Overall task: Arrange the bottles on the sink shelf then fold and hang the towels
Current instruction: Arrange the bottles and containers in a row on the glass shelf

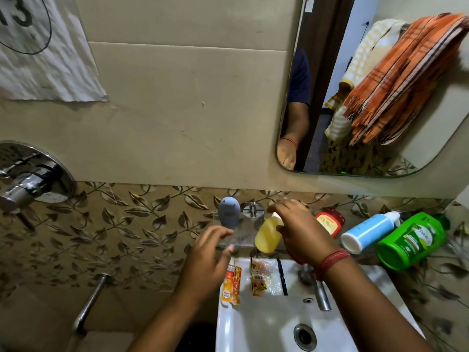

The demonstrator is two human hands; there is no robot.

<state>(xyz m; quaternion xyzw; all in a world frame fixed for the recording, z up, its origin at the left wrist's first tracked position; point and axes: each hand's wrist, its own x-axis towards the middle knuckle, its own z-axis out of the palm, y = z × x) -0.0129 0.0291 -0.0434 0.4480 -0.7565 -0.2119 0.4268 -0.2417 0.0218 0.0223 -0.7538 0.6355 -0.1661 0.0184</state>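
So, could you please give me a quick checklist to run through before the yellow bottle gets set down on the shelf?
1. Right hand grips the yellow bottle: ok.
2. Yellow bottle upright: not ok, tilted.
3. Free spot on the glass shelf beside the grey bottle: ok.
4. Left hand free to steady: ok, open.
5. Blue bottle and green bottle upright: not ok, lying down.
6. Yellow bottle's cap closed: cannot tell.

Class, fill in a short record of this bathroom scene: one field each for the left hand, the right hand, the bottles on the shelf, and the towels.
left hand: open, over the glass shelf edge
right hand: grips the yellow bottle
shelf bottles: grey bottle, red bottle, blue bottle, green bottle
towels: hanging, seen in the mirror
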